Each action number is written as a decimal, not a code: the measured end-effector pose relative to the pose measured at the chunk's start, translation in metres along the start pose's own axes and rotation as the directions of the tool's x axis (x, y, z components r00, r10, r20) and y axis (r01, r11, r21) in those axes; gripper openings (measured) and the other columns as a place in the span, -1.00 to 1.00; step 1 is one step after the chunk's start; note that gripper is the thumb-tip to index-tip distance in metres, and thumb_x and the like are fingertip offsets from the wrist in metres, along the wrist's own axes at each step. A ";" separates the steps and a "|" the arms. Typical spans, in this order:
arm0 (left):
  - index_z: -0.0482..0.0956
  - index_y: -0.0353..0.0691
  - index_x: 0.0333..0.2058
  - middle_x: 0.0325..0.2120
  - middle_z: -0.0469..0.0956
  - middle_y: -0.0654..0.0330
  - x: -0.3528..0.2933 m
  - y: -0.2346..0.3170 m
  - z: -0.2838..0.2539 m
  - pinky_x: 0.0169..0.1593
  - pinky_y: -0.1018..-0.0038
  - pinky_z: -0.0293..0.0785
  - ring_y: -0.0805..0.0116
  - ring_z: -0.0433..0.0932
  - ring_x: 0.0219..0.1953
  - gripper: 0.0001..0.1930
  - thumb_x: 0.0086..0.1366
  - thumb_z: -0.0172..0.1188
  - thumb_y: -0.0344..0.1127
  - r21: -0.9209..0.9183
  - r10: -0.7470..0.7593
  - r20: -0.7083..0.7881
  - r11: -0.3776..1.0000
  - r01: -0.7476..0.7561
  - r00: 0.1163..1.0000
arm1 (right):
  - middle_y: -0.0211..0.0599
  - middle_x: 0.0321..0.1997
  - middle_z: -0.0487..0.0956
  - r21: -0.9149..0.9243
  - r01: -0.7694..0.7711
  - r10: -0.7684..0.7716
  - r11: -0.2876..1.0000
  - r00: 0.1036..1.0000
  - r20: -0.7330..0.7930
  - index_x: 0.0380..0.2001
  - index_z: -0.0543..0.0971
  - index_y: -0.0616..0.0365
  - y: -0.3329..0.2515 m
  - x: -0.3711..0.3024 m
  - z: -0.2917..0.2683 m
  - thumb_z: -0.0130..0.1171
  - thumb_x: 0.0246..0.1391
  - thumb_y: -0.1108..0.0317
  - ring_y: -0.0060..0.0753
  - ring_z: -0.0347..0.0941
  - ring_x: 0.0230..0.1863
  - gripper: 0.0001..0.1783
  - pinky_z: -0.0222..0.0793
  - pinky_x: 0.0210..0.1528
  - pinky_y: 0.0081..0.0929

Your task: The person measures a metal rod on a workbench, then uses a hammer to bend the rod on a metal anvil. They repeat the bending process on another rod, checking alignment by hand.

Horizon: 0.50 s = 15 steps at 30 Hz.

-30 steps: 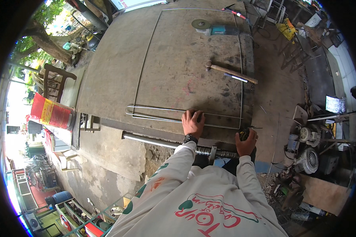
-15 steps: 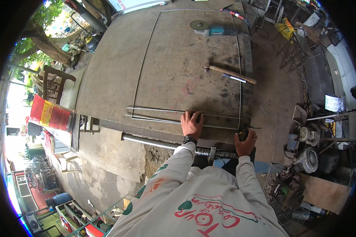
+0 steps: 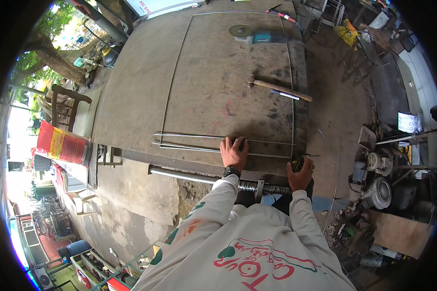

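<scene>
A large rectangular frame of thin metal rod (image 3: 169, 87) lies flat on the worktable. Across its near end runs a long, narrow rod bent into a hairpin (image 3: 189, 136), its rounded end to the left. My left hand (image 3: 234, 154) is closed over the hairpin rod near the table's front edge, fingers curled down; something dark shows beneath the fingertips, too hidden to name. At the near right corner my right hand (image 3: 303, 173) grips a black and yellow tape measure (image 3: 297, 165), just beside the frame's corner.
On the worktable (image 3: 131, 97) lie a hammer (image 3: 281, 88), a marker (image 3: 284, 94), an angle grinder (image 3: 260, 37) and a red-handled tool (image 3: 287, 17). A steel bar with a spring (image 3: 250, 186) runs along the front edge. Motors (image 3: 378, 191) stand at right; a red sack (image 3: 63, 143) sits left.
The view has shifted very slightly, so the table appears a little farther left. Both hands keep their places and their grips.
</scene>
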<state>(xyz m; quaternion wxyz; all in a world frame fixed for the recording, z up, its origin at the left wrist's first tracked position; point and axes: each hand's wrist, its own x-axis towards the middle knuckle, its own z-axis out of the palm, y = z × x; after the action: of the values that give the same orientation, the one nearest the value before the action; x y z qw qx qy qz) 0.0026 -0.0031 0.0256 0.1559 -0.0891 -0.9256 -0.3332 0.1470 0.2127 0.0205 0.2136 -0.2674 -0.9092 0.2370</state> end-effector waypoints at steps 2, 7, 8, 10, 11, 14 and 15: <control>0.67 -0.04 -0.26 -0.20 0.49 0.21 -0.001 -0.002 0.002 0.06 0.21 0.34 0.10 0.41 -0.08 -0.81 0.12 0.32 -0.24 -0.013 -0.002 0.010 1.000 0.003 1.000 | -0.05 -0.04 0.44 -0.007 0.001 -0.001 1.000 1.000 0.001 0.00 0.40 0.15 0.001 0.000 0.000 0.39 -0.15 0.17 0.13 0.35 0.03 -0.36 0.27 0.07 0.01; 0.58 -0.07 -0.20 -0.20 0.48 0.20 0.000 -0.004 0.007 0.13 0.13 0.26 0.06 0.41 -0.07 -0.80 0.19 0.24 -0.26 0.098 0.099 0.010 0.990 -0.099 0.995 | -0.05 -0.03 0.44 -0.014 0.025 -0.026 1.000 0.999 -0.019 0.01 0.40 0.15 0.005 0.000 0.001 0.38 -0.15 0.16 0.13 0.35 0.03 -0.36 0.29 0.06 0.01; 0.55 -0.08 -0.19 -0.21 0.48 0.19 0.002 -0.007 0.006 0.14 0.12 0.24 0.06 0.41 -0.08 -0.80 0.20 0.21 -0.27 0.113 0.166 -0.016 0.980 -0.163 0.986 | -0.02 -0.02 0.43 -0.008 0.016 -0.016 1.000 1.000 -0.002 0.01 0.39 0.14 0.006 -0.001 0.002 0.38 -0.14 0.15 0.15 0.35 0.04 -0.35 0.28 0.08 0.03; 0.52 -0.10 -0.18 -0.22 0.48 0.18 0.013 -0.008 0.006 0.13 0.12 0.24 0.07 0.42 -0.11 -0.82 0.22 0.16 -0.31 0.096 0.253 0.006 0.963 -0.252 0.968 | 0.02 0.01 0.41 0.000 -0.005 0.005 1.000 1.000 0.023 0.01 0.38 0.13 0.006 -0.001 0.002 0.38 -0.14 0.12 0.20 0.34 0.07 -0.34 0.27 0.12 0.07; 0.51 -0.10 -0.18 -0.23 0.49 0.18 0.020 -0.010 0.005 0.10 0.13 0.25 0.08 0.43 -0.11 -0.82 0.22 0.14 -0.34 0.068 0.271 0.053 0.959 -0.274 0.961 | 0.03 0.01 0.41 0.001 -0.006 0.006 1.000 1.000 0.022 0.01 0.38 0.13 0.006 0.000 0.002 0.38 -0.14 0.12 0.21 0.34 0.07 -0.34 0.27 0.12 0.08; 0.49 -0.11 -0.17 -0.25 0.50 0.19 0.044 0.003 -0.006 0.01 0.18 0.28 0.11 0.44 -0.14 -0.83 0.24 0.10 -0.39 -0.071 0.319 0.098 0.947 -0.313 0.943 | 0.03 0.01 0.40 -0.002 -0.007 0.007 1.000 1.000 0.023 0.03 0.37 0.14 0.007 -0.002 0.002 0.38 -0.15 0.11 0.24 0.33 0.08 -0.32 0.27 0.15 0.09; 0.49 -0.11 -0.17 -0.25 0.51 0.19 0.052 0.010 -0.013 -0.03 0.21 0.28 0.11 0.44 -0.14 -0.83 0.25 0.09 -0.41 -0.122 0.334 0.093 0.939 -0.322 0.938 | 0.04 0.01 0.40 -0.003 -0.001 0.001 1.000 1.000 0.022 0.03 0.37 0.14 0.008 -0.002 0.002 0.38 -0.15 0.11 0.25 0.32 0.08 -0.31 0.27 0.15 0.10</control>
<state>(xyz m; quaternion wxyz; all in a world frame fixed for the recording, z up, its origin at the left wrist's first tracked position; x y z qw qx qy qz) -0.0407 -0.0007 0.0595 0.1522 -0.2689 -0.8862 -0.3453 0.1500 0.2167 0.0141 0.2030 -0.2655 -0.9117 0.2387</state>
